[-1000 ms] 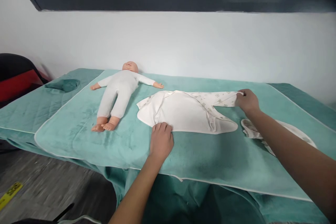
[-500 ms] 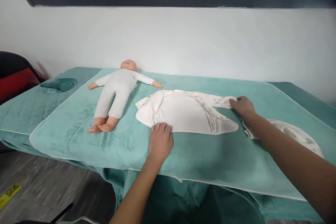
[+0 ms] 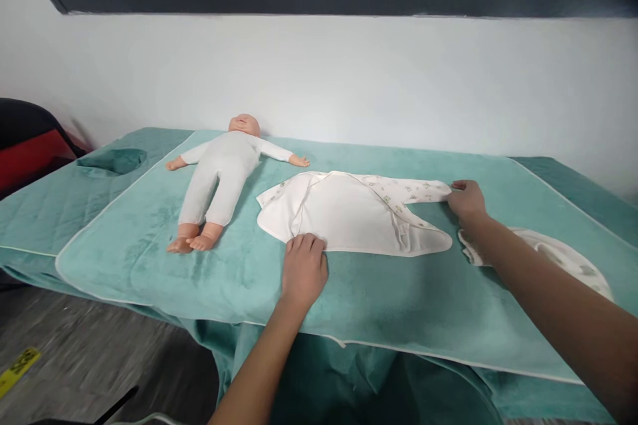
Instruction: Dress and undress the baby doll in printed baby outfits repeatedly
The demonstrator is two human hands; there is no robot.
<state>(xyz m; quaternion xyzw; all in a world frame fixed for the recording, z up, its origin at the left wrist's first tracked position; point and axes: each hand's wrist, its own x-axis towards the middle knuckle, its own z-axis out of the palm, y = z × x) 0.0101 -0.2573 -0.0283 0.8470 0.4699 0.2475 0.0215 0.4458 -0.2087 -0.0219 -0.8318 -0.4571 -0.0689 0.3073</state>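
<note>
A white baby garment (image 3: 349, 212) with a small print lies spread on the teal towel (image 3: 199, 265). My left hand (image 3: 304, 269) rests flat on the towel, its fingertips on the garment's near edge. At the garment's right end, my right hand (image 3: 466, 200) holds the tip of a printed sleeve (image 3: 419, 191), fingers closed on it. A baby doll (image 3: 222, 176) in a white suit lies on its back to the left, clear of both hands.
A second white printed cloth (image 3: 548, 252) lies at the right under my right forearm. The towel covers a teal padded table (image 3: 44, 206) against a white wall. A folded teal cloth (image 3: 112, 161) sits at the far left. A black and red chair (image 3: 24, 146) stands left.
My right hand has drawn the sleeve out to the right and laid it down along the towel. My left hand has stayed on the garment's near edge.
</note>
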